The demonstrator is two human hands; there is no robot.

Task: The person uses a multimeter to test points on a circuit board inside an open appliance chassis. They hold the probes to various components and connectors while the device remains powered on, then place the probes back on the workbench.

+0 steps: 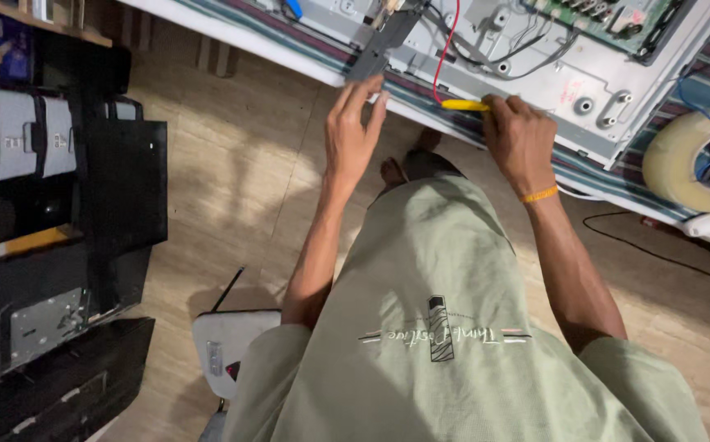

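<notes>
Left of the workbench, on the beige tiled floor, stand dark flat panels and a black shelf unit with grey cases, all hard and angular. Near the person's feet, below the bench edge, a small white box-shaped device with a thin black antenna lies on the tiles.

At the bench edge the left hand reaches up from a bent elbow, palm turned away, its fingers loosely spread and open, holding nothing. The fingertips are just beside the lower end of a dark grey metal bracket, which runs slantwise over the bench edge; I cannot tell if they touch it.

Further right along the same edge, the right hand comes up on a straighter arm, with an orange band on the wrist. It is closed around a yellow tool handle, smooth plastic, that sticks out to the left toward the left hand, well apart from it. A thin red wire comes down to the handle's left end.

Above both hands, on the striped cloth of the bench, lies the open back of a flat television, light grey sheet metal with screw holes, black cables and a green circuit board. At the right end of the bench rests a big roll of clear tape.
</notes>
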